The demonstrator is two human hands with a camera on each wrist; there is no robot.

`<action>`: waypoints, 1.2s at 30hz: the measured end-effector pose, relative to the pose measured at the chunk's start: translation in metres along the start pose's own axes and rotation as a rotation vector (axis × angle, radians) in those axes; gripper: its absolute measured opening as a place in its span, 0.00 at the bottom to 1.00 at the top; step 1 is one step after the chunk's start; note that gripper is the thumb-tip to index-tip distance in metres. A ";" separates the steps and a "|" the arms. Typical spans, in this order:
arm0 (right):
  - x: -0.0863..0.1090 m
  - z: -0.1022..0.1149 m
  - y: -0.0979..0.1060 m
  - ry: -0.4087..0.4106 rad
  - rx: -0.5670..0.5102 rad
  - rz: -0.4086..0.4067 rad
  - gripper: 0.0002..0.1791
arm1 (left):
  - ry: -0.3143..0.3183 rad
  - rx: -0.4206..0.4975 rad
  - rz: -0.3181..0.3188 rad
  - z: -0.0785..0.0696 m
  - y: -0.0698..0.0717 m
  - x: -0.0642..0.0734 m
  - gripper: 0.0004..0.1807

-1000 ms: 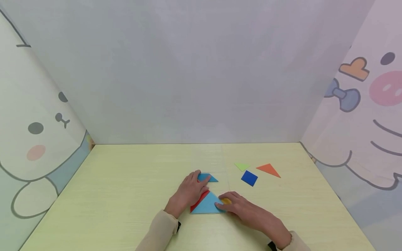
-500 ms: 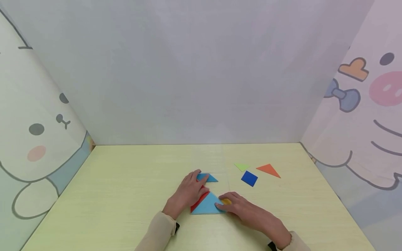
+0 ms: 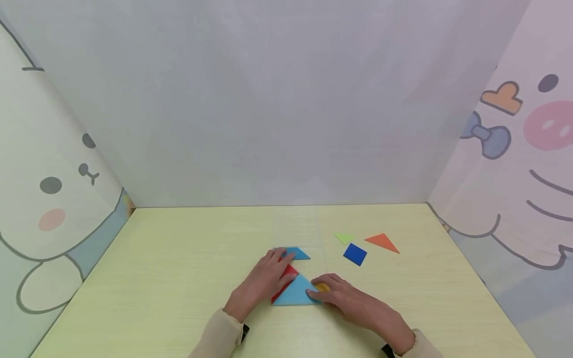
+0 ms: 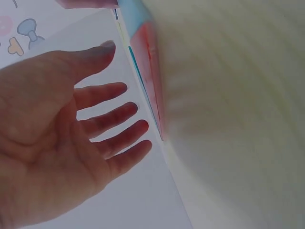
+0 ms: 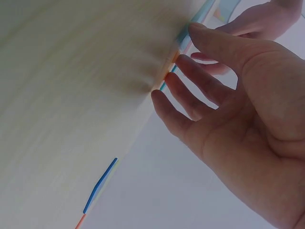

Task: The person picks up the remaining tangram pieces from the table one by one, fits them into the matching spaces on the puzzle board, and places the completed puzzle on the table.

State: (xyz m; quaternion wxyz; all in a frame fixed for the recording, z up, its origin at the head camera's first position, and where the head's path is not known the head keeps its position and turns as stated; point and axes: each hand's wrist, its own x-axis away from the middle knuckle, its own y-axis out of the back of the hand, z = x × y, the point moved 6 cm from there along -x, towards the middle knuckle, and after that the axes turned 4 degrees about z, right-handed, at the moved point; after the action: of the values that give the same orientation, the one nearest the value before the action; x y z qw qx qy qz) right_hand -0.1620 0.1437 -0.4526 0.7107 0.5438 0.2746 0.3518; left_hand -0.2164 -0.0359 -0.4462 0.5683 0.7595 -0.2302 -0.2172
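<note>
Flat coloured tangram pieces lie on the pale table. A large light blue triangle [image 3: 293, 294] has its long edge toward the person. Behind its left side is a red piece [image 3: 292, 270], partly hidden beneath my left hand [image 3: 259, 281]. That hand's fingers are spread and nearly straight, reaching over the red piece to a mid-blue piece [image 3: 301, 253]; whether they touch is hard to tell. My right hand [image 3: 346, 297] rests with extended fingers on the light blue triangle's right corner and a yellow piece [image 3: 322, 287], mostly covered. Neither hand grips anything.
Off to the right and farther back lie a dark blue square [image 3: 355, 254], a small light green triangle [image 3: 344, 237] and an orange triangle [image 3: 383, 242]. A pale backdrop [image 3: 277, 109] rises behind the table's far edge, with cartoon-printed sheets at both sides.
My left hand has drawn slightly back toward the person and to the left, exposing more of the red and mid-blue pieces. My right hand and the pieces stay in place.
</note>
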 end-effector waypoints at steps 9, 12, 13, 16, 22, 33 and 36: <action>-0.002 0.000 0.000 -0.015 -0.016 0.026 0.26 | -0.027 0.073 -0.025 0.004 -0.001 0.005 0.23; -0.003 0.000 0.000 -0.032 -0.030 0.042 0.27 | -0.045 0.063 -0.034 0.003 0.000 0.008 0.20; -0.003 -0.001 -0.001 -0.037 -0.034 0.046 0.27 | -0.046 0.058 -0.029 0.003 0.000 0.009 0.19; -0.003 -0.002 -0.002 -0.047 -0.042 0.053 0.27 | -0.050 0.062 -0.006 0.001 0.001 0.013 0.18; -0.002 -0.002 -0.001 -0.014 -0.026 0.022 0.26 | -0.070 0.116 0.071 0.000 -0.002 0.021 0.19; -0.001 -0.003 -0.001 -0.045 -0.057 0.037 0.26 | -0.123 0.186 0.142 -0.004 -0.006 0.027 0.19; -0.002 -0.004 -0.001 -0.051 -0.075 0.041 0.26 | -0.134 0.186 0.149 -0.004 -0.005 0.029 0.20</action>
State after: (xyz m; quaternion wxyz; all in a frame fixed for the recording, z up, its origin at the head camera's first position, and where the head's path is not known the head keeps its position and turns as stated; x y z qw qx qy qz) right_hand -0.1661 0.1447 -0.4551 0.7301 0.5310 0.2317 0.3623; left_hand -0.1904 -0.0484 -0.4516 0.4933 0.7735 -0.3428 -0.2023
